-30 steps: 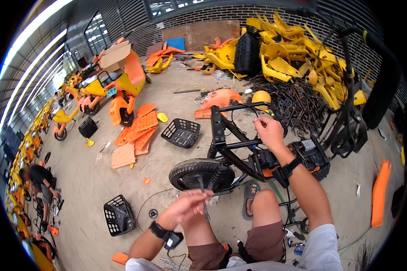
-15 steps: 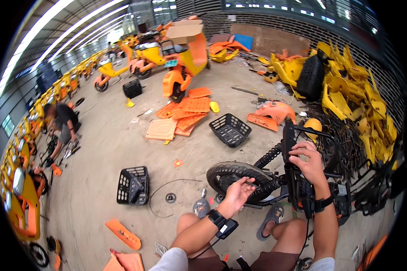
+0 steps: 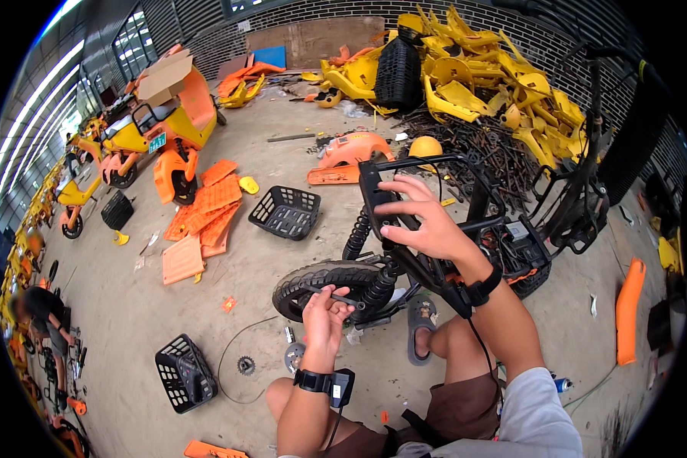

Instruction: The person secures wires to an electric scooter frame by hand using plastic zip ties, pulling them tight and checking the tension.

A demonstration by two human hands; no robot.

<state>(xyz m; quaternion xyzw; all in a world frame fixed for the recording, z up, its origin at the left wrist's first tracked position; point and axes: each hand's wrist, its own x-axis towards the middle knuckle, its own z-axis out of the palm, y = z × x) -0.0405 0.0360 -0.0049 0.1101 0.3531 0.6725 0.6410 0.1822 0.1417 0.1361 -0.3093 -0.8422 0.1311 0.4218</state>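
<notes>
The right hand (image 3: 433, 225) has its fingers spread wide, thumb well apart, over the rear upright of the black scooter frame (image 3: 371, 187); a half-second ago they were drawn together there, so its grip now seems let go. The left hand (image 3: 324, 320) pinches a slim dark tool (image 3: 345, 300) between thumb and fingers, beside the rear shock absorber (image 3: 380, 290) and the rear wheel (image 3: 286, 296). The tool now lies nearly level, whereas a second ago it pointed up and down; I judge the work stays at this end of the frame.

Whether the right fingertips touch metal, I cannot tell. The tool's far end blurs into the dark tyre, and the right forearm covers part of the frame. At the left rim, a crouching co-worker (image 3: 44, 309) is small and indistinct.
</notes>
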